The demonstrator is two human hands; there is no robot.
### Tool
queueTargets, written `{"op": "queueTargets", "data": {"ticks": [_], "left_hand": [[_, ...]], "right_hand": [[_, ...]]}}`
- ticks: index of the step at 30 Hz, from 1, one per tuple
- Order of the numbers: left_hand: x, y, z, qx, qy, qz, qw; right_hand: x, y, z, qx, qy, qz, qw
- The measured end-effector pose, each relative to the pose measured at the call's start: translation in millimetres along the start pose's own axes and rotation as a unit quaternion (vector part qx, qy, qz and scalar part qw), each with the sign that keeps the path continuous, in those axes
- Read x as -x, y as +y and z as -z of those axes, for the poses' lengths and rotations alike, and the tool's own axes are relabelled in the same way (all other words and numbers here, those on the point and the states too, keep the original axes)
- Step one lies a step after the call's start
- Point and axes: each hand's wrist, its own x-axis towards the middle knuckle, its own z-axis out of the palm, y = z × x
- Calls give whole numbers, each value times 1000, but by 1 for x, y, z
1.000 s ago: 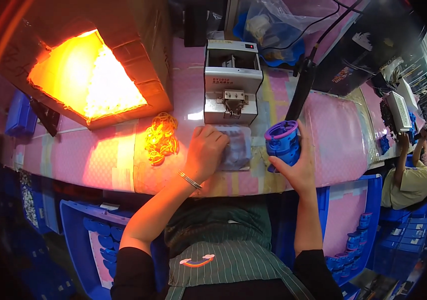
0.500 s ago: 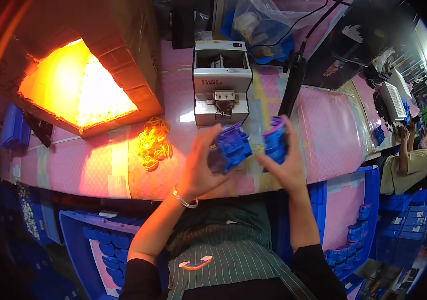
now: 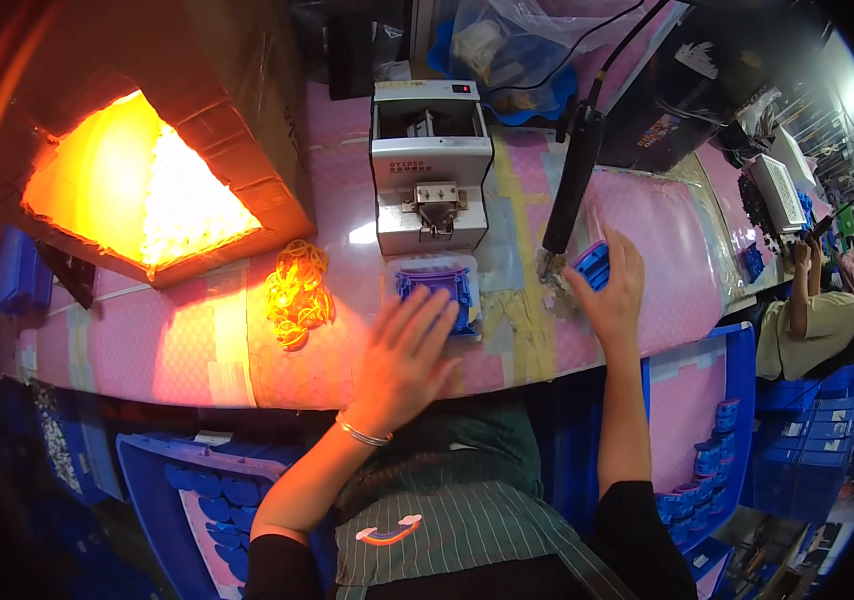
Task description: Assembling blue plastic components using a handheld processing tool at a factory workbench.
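While a blue-and-purple plastic part (image 3: 464, 295) sits on a pale mat (image 3: 447, 262) at the foot of a white machine (image 3: 434, 160), a worker's left hand (image 3: 407, 350) reaches over its near edge, open, with fingers extended and slightly apart; whether the fingertips touch the part cannot be told. To the right, the right hand (image 3: 614, 302) grips a second blue part (image 3: 595, 266) between thumb and fingers above the pink-covered bench (image 3: 677, 250), near the lower end of a black rod-shaped tool (image 3: 579, 170), which slants down from a cord at its upper end. A metal fitting (image 3: 437, 207) juts from the machine's front face. On the bench left of the mat lies a tangle of yellow-orange loops (image 3: 297, 298), close to a cardboard box (image 3: 282, 180) whose cut opening glows brightly. Behind the machine, a clear plastic bag (image 3: 502, 50) rests in a blue container. Below the bench edge, a blue tray on the left (image 3: 150, 480) holds rounded blue pieces, and another on the right (image 3: 743, 390) holds stacked blue pieces. At far right, a co-worker in a pale shirt (image 3: 807, 335) sits at the bench.
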Motion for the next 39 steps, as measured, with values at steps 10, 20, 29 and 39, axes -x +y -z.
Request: {"op": "queueTargets", "data": {"ticks": [10,20,29,39], "left_hand": [[-5,7,-25,-11,37,35,999],[-1,2,-22,4,43,48,998],[-5,4,-20,22,42,50,998],[-2,2,-23,21,36,52,998]], "right_hand": [[-111,-25,-60,-504,-37,-277,818],[-117,-173,4,-682,71,-71,725],[-120,-188,-38,-641,79,-5,763],[-85,-206,-8,-669,-42,-105,735]]}}
